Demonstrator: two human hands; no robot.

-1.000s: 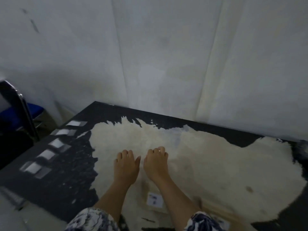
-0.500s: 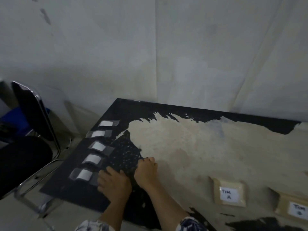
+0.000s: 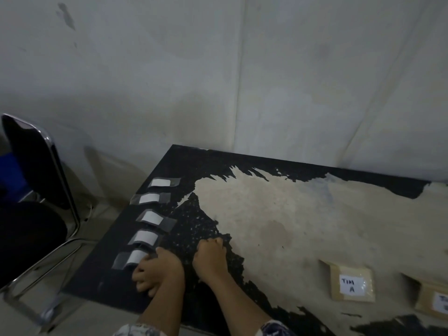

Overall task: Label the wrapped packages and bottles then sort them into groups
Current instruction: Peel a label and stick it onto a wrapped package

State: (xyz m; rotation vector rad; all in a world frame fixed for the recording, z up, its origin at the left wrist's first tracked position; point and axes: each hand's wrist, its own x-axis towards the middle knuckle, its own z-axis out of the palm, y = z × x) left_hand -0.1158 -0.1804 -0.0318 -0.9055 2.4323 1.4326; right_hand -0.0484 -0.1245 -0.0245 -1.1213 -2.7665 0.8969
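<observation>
My left hand (image 3: 157, 270) is at the nearest of several white paper labels backed with grey tape. Its thumb and forefinger pinch the right end of that label (image 3: 134, 259), and the other fingers curl toward the table's left edge. The remaining labels (image 3: 145, 237) lie in a row along that edge, up to the farthest label (image 3: 160, 182). My right hand (image 3: 211, 258) rests beside the left one on the black tabletop, fingers loosely bent and holding nothing. A brown wrapped package (image 3: 351, 275) marked "TIM A" lies at lower right, with a second labelled package (image 3: 434, 299) cut off by the frame.
The table (image 3: 194, 161) is black with a large worn pale patch and stands against a white wall. A black chair with a chrome frame (image 3: 43, 166) sits just off the table's left edge. No bottles are in view.
The view has swung left and both hands slid from the pale middle of the table to the left edge. My left hand has reached the nearest label.
</observation>
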